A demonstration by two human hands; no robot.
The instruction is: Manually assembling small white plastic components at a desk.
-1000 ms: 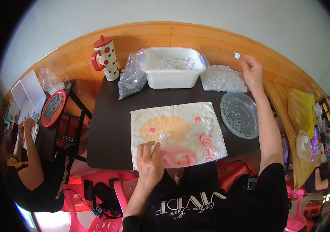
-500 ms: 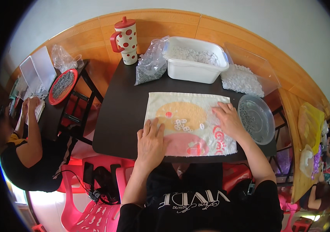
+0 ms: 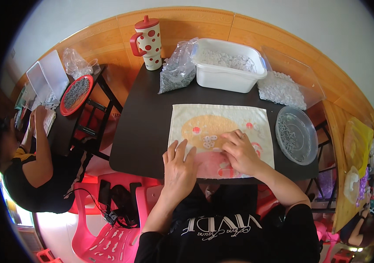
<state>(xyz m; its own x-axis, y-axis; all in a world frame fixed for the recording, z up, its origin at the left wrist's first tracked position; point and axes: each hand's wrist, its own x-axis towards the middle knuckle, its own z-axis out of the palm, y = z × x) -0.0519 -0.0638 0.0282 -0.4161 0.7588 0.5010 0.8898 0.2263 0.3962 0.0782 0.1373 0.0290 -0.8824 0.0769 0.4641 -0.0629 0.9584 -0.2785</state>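
A cream towel (image 3: 263,120) with orange and pink prints lies on the dark table in front of me. Near its middle sits a tight cluster of small white oval pieces (image 3: 209,141). My left hand (image 3: 179,168) rests open on the towel's near left part, fingers spread, holding nothing. Just right of the cluster, my right hand (image 3: 242,153) touches the cloth with bent, loosely parted fingers. Its palm is turned down, so any piece beneath it is hidden.
Along the back stand a dotted tumbler (image 3: 153,46), a bag of grey bits (image 3: 176,79), a white tub (image 3: 228,79) of white pieces and a bag of white pieces (image 3: 281,92). A clear round bowl (image 3: 303,147) holds grey bits at right. A person (image 3: 35,168) works at left.
My right hand has moved left and nearer to me, from the towel's right side to beside the white pieces. The pieces now lie closer together. My left hand stays nearly in place.
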